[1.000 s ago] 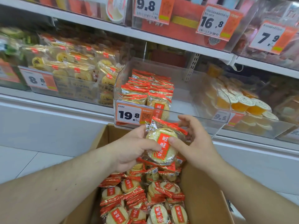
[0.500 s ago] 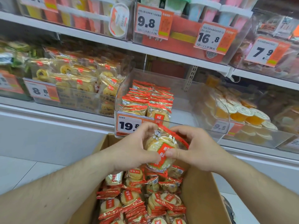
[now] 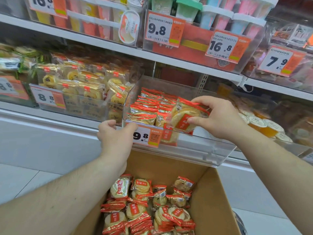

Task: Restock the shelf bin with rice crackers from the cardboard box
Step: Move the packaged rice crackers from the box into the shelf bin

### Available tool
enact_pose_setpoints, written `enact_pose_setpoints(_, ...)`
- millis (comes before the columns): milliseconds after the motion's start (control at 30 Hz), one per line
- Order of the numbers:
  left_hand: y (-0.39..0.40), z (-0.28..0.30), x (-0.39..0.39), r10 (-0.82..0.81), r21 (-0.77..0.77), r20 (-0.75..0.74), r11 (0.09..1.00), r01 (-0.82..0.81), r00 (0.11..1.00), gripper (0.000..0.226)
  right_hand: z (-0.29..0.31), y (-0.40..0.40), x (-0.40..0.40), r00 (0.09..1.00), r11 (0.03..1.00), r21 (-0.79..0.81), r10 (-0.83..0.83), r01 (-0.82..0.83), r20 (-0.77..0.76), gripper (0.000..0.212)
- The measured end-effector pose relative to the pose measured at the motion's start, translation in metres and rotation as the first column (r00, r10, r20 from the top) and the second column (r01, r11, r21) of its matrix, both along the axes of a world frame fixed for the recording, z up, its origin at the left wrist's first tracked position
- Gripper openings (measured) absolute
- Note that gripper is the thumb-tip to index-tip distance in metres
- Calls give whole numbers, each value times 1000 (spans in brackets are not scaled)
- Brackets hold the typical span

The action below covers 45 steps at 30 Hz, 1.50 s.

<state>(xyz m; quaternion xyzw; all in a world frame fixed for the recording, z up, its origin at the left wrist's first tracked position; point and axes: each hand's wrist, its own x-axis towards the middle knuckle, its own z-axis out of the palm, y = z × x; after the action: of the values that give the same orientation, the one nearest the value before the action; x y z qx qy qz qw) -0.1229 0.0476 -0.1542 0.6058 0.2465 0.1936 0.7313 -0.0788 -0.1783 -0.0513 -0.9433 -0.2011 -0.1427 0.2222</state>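
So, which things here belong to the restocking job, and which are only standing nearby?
Part of the job:
- rice cracker pack, held by the right hand
- clear shelf bin, its front edge gripped by the left hand
- cardboard box with more packs

Not part of it:
- pastry packs in the neighbouring bin
- jelly cups
- upper-shelf price tags

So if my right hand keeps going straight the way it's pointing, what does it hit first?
Probably the standing rice cracker packs in the clear bin: the right hand points left with its packet leading. Depth is hard to judge.
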Motion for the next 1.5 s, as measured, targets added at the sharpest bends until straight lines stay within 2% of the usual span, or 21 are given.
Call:
enact_pose_setpoints(100, -2, -7, 2, -105, -145, -145, 986, 84, 984, 80, -4, 7, 12, 999, 996, -87, 0, -5, -49, 46)
enact_pose_setpoints(200, -8, -9, 1, -212, -241, -190, 957, 164, 959, 98, -10, 14, 22, 993, 992, -120, 14, -27, -115, 53)
enact_pose_setpoints(367, -18, -10, 4, -269, -362, -202, 914, 183, 942, 98, -8, 20, 34, 969, 985, -169, -6, -36, -246, 61)
enact_pose_setpoints(467, -21, -9, 5, -287, -414, -192, 891, 187, 939, 94, -13, 22, 38, 937, 984, -164, 11, -72, -348, 49)
enact_pose_setpoints(533, -20, -10, 5, -289, -428, -188, 884, 186, 939, 93, -23, 23, 39, 923, 992, -104, 26, -71, -383, 41)
enact_pose_setpoints(633, -19, -9, 5, -293, -442, -185, 877, 187, 938, 95, -33, 21, 40, 905, 998, -33, 34, -53, -423, 46)
enact_pose_setpoints(733, -17, -9, 6, -298, -439, -186, 878, 192, 936, 95, -26, 16, 37, 815, 986, 164, 84, 14, -573, 52)
enact_pose_setpoints(833, -17, -10, 8, -302, -432, -193, 881, 196, 933, 95, -18, 14, 34, 724, 952, 252, 50, 173, -688, 49)
enact_pose_setpoints(933, -17, -11, 9, -301, -433, -195, 880, 193, 934, 94, -19, 18, 35, 698, 938, 212, -43, 275, -715, 44)
enact_pose_setpoints(1000, -17, -12, 10, -303, -432, -196, 881, 196, 933, 92, -21, 23, 34, 694, 931, 221, -46, 291, -718, 42)
enact_pose_setpoints(1100, -17, -13, 10, -307, -423, -198, 884, 201, 931, 92, -28, 33, 34, 726, 933, 231, -45, 276, -686, 41)
enact_pose_setpoints(1200, -16, -15, 11, -307, -425, -200, 883, 200, 930, 91, -35, 44, 35, 763, 963, 158, -68, 219, -643, 25)
enact_pose_setpoints(1267, -16, -15, 11, -306, -432, -197, 880, 198, 931, 91, -36, 49, 35, 733, 971, 108, -86, 213, -674, 23)
enact_pose_setpoints(1400, -17, -15, 12, -302, -433, -189, 880, 197, 934, 90, -33, 58, 37, 633, 972, 19, -137, 233, -762, 38)
enact_pose_setpoints(1500, -17, -15, 12, -303, -436, -185, 878, 198, 935, 91, -27, 54, 41, 508, 963, 91, -52, 253, -860, 45)
